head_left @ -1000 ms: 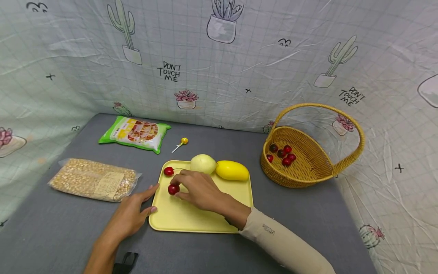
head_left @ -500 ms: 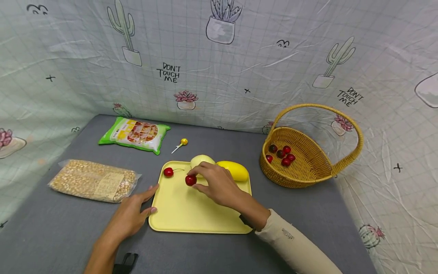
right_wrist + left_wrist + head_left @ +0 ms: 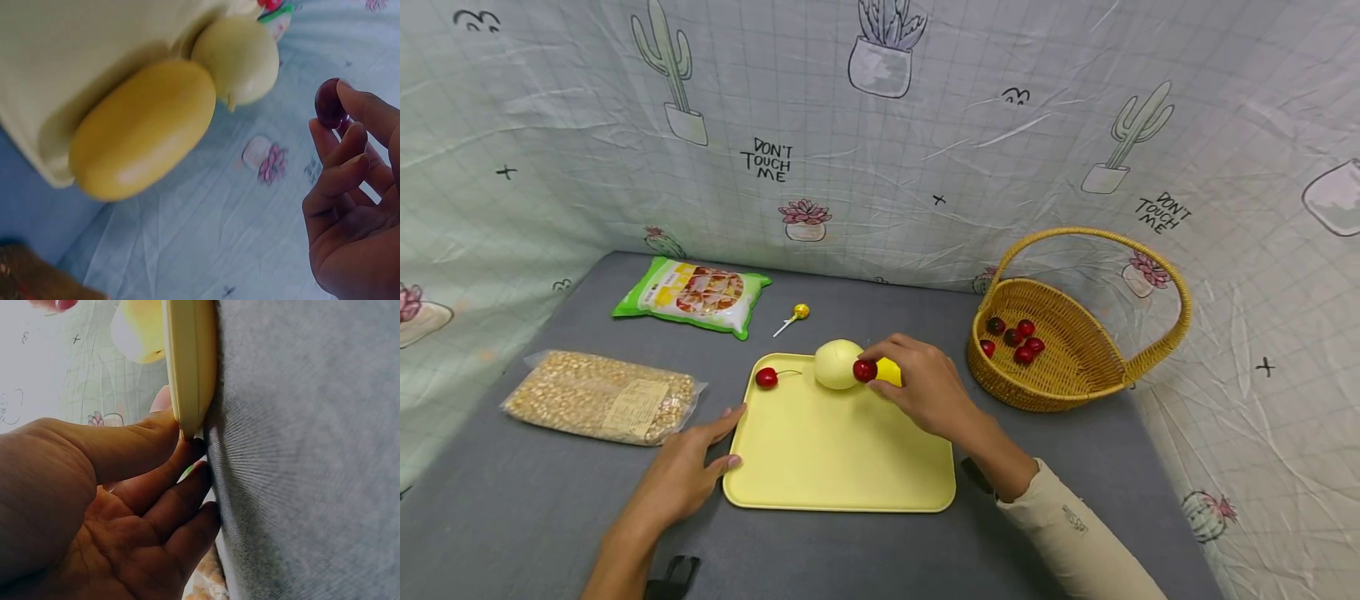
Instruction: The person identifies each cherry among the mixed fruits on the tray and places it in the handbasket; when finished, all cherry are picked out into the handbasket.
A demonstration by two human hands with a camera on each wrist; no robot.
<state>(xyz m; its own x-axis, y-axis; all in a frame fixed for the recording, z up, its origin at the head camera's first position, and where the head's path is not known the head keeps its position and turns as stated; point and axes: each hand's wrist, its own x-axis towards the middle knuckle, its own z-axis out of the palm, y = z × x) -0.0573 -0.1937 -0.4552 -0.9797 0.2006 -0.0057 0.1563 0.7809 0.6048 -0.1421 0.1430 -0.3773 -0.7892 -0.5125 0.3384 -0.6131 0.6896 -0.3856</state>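
Since a second ago the right hand (image 3: pixel 925 387) is carrying the small dark-red cherry (image 3: pixel 864 371) off the flat yellow plastic tray (image 3: pixel 842 458), fingertips pinching it over the pale round fruit (image 3: pixel 837 364). The woven wicker basket (image 3: pixel 1075 367) is sitting further right, while the left hand (image 3: pixel 688 475) is resting flat, bracing the tray's edge.

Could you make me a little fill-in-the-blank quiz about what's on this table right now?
1. The right hand pinches a red ____.
2. The left hand rests against the edge of the yellow ____.
3. Five cherries lie in the wicker ____.
4. One cherry with a stem lies on the tray's far ____ corner.

Missing words: cherry; tray; basket; left
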